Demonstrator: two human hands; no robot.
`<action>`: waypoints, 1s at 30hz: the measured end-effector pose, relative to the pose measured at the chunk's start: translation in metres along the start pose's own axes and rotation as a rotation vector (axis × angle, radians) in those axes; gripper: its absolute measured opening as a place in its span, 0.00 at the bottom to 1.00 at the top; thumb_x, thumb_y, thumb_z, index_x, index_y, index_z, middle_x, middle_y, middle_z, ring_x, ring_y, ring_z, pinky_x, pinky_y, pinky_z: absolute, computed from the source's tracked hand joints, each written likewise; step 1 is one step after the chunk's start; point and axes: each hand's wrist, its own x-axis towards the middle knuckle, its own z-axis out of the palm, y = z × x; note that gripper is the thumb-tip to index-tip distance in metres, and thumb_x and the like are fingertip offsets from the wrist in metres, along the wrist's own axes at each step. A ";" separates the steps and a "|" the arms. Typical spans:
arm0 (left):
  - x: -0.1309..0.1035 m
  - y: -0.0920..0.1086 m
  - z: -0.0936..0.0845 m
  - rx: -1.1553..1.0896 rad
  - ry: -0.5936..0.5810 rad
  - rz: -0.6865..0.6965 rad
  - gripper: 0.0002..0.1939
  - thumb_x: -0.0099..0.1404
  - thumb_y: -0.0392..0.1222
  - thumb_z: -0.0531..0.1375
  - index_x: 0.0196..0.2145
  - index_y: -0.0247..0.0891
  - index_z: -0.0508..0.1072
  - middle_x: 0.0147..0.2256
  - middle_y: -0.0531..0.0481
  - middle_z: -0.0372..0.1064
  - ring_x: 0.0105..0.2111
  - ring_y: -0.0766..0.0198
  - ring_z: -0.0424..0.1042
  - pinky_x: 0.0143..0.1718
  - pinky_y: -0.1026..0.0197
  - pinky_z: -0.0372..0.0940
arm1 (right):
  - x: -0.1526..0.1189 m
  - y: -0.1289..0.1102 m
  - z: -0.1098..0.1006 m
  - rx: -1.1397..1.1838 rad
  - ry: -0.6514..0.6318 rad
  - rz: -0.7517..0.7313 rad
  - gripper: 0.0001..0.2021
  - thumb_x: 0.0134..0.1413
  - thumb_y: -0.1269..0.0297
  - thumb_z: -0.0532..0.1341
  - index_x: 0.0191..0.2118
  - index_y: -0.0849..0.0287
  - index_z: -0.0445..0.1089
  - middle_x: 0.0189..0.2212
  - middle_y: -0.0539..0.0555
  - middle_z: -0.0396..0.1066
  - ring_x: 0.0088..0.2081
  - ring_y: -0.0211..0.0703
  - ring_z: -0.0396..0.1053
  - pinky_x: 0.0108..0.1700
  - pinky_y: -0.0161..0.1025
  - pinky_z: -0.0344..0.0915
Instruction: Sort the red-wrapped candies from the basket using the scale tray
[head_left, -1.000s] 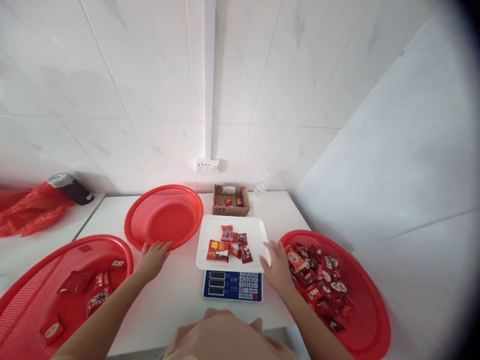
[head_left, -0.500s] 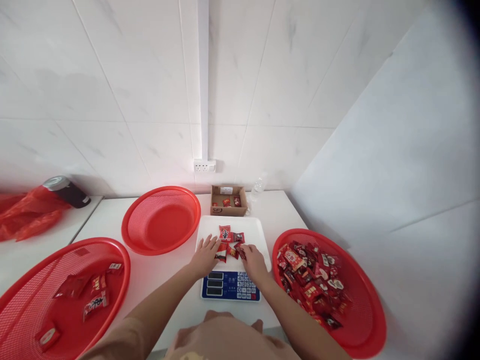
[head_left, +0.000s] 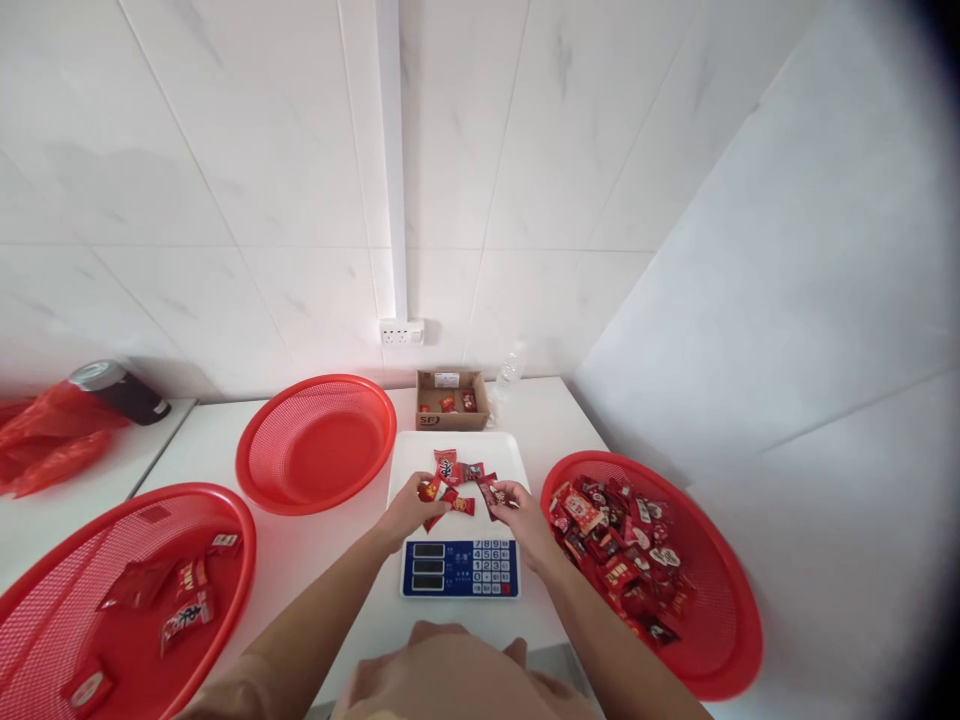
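My left hand [head_left: 407, 512] is closed on a red-and-yellow snack packet [head_left: 436, 490] over the white pan of a digital scale [head_left: 405, 452]. Pinched between the fingers of my right hand [head_left: 523, 520] is a dark red snack packet [head_left: 491, 494], tilted at the right of the pan. Between and behind the hands lie more small wrapped packets, among them a red one with a large black character [head_left: 445, 464] and a darker one [head_left: 471, 471]. The scale's blue keypad panel [head_left: 460, 570] faces me, its displays dark.
A red basket [head_left: 742, 640] heaped with packets stands at the right. At the left, one red basket [head_left: 244, 560] holds several packets; another red basket [head_left: 247, 440] sits behind it. A cardboard box [head_left: 450, 421], a clear bottle [head_left: 513, 364] and a wall socket [head_left: 402, 333] are at the back.
My left hand has gone from lying flat with spread fingers to gripping a packet. My right hand has moved slightly right with its packet, now lifted and more visible.
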 end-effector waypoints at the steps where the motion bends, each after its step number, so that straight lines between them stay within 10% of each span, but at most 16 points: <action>1: -0.003 0.005 0.000 -0.204 -0.016 -0.030 0.28 0.52 0.48 0.65 0.47 0.38 0.61 0.47 0.41 0.65 0.38 0.61 0.71 0.35 0.61 0.64 | -0.005 -0.009 0.001 0.106 -0.033 0.008 0.16 0.37 0.63 0.63 0.38 0.55 0.67 0.37 0.52 0.73 0.37 0.44 0.70 0.40 0.43 0.68; 4: -0.013 0.022 0.004 -0.528 -0.073 -0.061 0.28 0.49 0.47 0.68 0.44 0.40 0.61 0.41 0.46 0.68 0.32 0.67 0.69 0.32 0.63 0.62 | -0.020 -0.038 0.006 0.355 -0.156 0.018 0.18 0.36 0.64 0.66 0.38 0.54 0.67 0.38 0.51 0.73 0.38 0.42 0.71 0.44 0.43 0.67; 9: -0.026 0.037 0.018 -0.465 0.071 0.163 0.30 0.47 0.37 0.68 0.46 0.41 0.62 0.35 0.51 0.71 0.31 0.65 0.70 0.34 0.62 0.63 | -0.039 -0.070 0.015 0.365 -0.339 0.006 0.21 0.37 0.66 0.67 0.42 0.53 0.69 0.42 0.52 0.72 0.41 0.42 0.70 0.44 0.42 0.65; 16: -0.042 0.052 0.021 -0.406 0.044 0.231 0.38 0.46 0.30 0.65 0.55 0.43 0.63 0.47 0.45 0.69 0.42 0.58 0.70 0.44 0.57 0.64 | -0.040 -0.070 0.017 0.131 -0.229 -0.112 0.17 0.38 0.67 0.63 0.41 0.56 0.69 0.38 0.51 0.73 0.39 0.42 0.69 0.40 0.39 0.65; 24: -0.045 0.051 0.010 -0.571 -0.248 0.070 0.20 0.54 0.46 0.66 0.42 0.35 0.72 0.39 0.44 0.73 0.39 0.57 0.72 0.42 0.54 0.65 | -0.041 -0.070 0.010 0.119 -0.266 -0.169 0.14 0.40 0.67 0.62 0.38 0.55 0.69 0.34 0.49 0.73 0.37 0.41 0.69 0.38 0.39 0.65; 30: -0.045 0.051 0.009 -0.742 -0.223 0.096 0.18 0.51 0.43 0.68 0.39 0.37 0.72 0.36 0.48 0.73 0.37 0.61 0.72 0.43 0.56 0.64 | -0.042 -0.073 0.007 0.127 -0.149 -0.208 0.17 0.41 0.66 0.62 0.42 0.55 0.68 0.38 0.51 0.73 0.39 0.43 0.69 0.41 0.40 0.65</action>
